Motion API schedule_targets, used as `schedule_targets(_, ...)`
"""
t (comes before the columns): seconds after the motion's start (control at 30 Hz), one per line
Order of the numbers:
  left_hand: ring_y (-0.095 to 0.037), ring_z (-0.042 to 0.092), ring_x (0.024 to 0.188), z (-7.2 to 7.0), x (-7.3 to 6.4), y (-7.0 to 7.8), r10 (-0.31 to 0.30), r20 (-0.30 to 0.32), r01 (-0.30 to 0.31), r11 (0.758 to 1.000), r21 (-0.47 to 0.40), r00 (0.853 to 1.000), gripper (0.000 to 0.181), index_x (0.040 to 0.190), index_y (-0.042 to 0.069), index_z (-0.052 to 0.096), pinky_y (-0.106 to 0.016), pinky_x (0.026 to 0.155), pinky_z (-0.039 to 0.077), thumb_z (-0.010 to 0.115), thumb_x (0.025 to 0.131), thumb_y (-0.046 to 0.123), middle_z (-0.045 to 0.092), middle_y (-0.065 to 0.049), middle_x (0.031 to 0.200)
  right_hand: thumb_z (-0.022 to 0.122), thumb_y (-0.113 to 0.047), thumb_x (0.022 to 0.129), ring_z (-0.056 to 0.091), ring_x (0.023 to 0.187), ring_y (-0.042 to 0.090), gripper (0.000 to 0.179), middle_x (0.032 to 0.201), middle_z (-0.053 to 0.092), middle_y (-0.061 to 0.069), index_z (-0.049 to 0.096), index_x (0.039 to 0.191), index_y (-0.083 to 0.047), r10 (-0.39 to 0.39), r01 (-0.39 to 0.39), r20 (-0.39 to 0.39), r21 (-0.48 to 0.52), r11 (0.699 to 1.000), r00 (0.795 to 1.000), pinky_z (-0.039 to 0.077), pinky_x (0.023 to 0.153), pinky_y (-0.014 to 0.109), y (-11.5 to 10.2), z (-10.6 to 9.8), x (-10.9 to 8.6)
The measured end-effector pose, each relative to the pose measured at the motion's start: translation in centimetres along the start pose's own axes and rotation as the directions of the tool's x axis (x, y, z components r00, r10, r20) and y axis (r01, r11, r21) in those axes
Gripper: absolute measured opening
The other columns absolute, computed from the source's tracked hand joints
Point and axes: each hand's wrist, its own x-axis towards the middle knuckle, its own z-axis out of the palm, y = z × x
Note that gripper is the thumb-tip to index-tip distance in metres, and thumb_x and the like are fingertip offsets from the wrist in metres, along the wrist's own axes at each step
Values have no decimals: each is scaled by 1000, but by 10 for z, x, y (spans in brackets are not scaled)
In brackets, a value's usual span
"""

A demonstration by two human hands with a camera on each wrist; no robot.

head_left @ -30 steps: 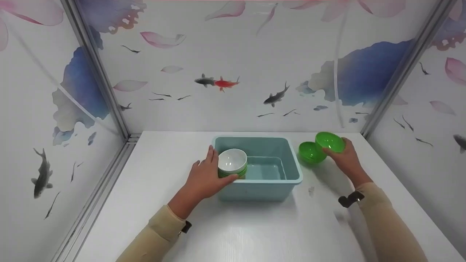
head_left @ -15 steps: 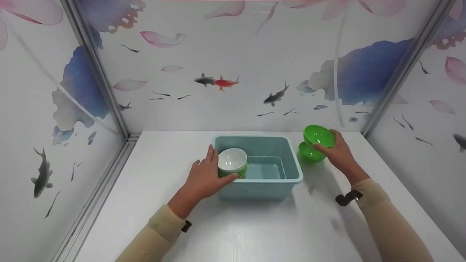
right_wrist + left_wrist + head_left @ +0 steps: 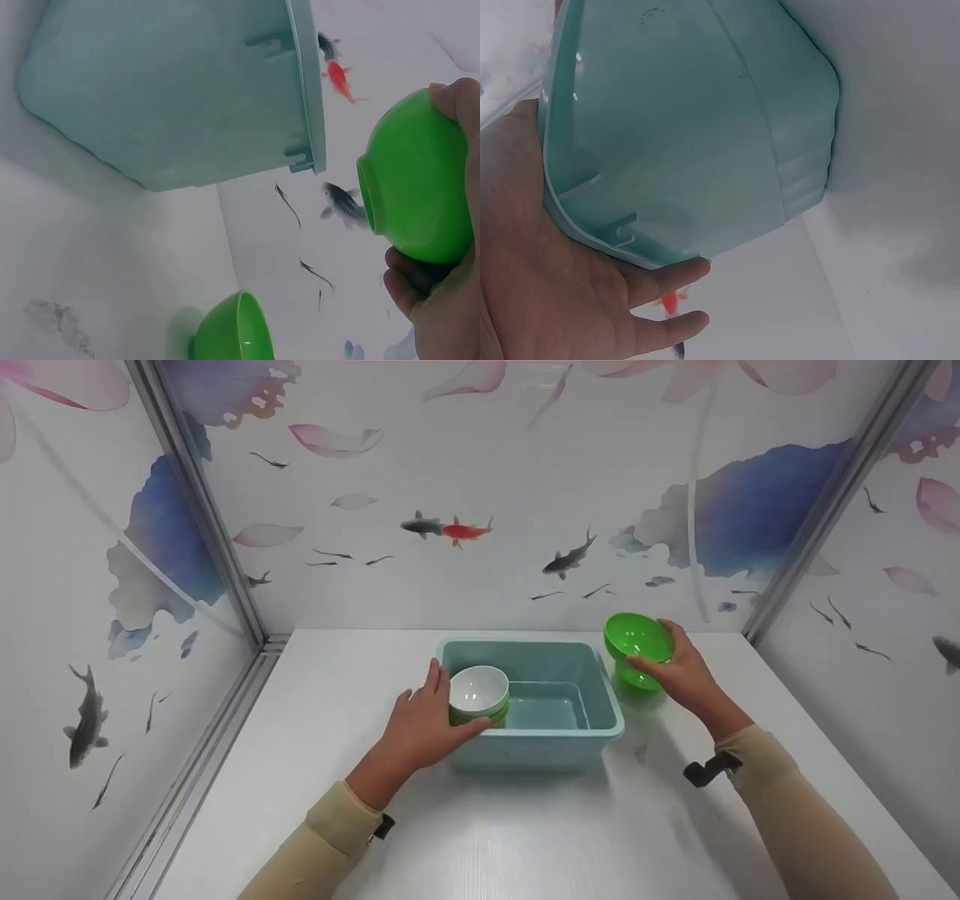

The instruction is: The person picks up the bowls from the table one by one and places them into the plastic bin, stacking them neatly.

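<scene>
My right hand [image 3: 681, 673] grips a green bowl [image 3: 637, 637] by its side, thumb at the rim, raised near the tub's right edge. In the right wrist view this held bowl [image 3: 420, 180] hangs apart from a second green bowl [image 3: 236, 330], which stands on the table. From the head, the second bowl [image 3: 636, 678] is partly hidden under the held one. My left hand [image 3: 424, 725] rests on the near left corner of a light blue plastic tub [image 3: 536, 750], fingers extended along its rim. Inside, beside that hand, a white bowl [image 3: 480, 690] tops a stack with green bowls [image 3: 501, 715].
The tub stands on a white table [image 3: 480, 832]. A back wall [image 3: 480, 592] printed with fish and petals closes off the far side, and side panels with grey metal posts [image 3: 206, 510] flank the table.
My right hand has carried the held green bowl leftward and slightly up, over the second green bowl toward the tub. The left hand and the tub stay where they were.
</scene>
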Motion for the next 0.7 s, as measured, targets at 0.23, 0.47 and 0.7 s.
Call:
schedule_targets(0.23, -35, 39, 161, 0, 0, 1, -7, 2, 7, 1000, 1, 1000, 130, 176, 0, 18, -62, 129, 26, 55, 92, 92, 11, -18, 185, 86, -38, 98, 48, 145, 48, 108, 165, 41, 32, 20, 173, 1, -16, 15, 29, 8, 1000, 999, 37, 121, 63, -17, 6, -3)
schedule_targets(0.47, -36, 39, 161, 1, -1, 2, -17, 6, 17, 1000, -13, 1000, 126, 176, 0, 18, -62, 130, 26, 59, 94, 86, 11, -18, 185, 88, -45, 96, 47, 148, 48, 113, 167, 39, 32, 19, 174, -1, -15, 15, 69, -11, 1000, 997, 39, 122, 64, -28, 16, 0)
schedule_targets(0.7, -37, 40, 161, 1, 0, 0, -4, 4, 4, 1000, 13, 1000, 127, 176, -1, 18, -62, 129, 26, 54, 93, 90, 10, -18, 185, 90, -33, 95, 50, 145, 42, 108, 163, 45, 29, 23, 173, -2, -70, 65, 112, 52, 997, 991, 39, 120, 56, -41, 25, 5)
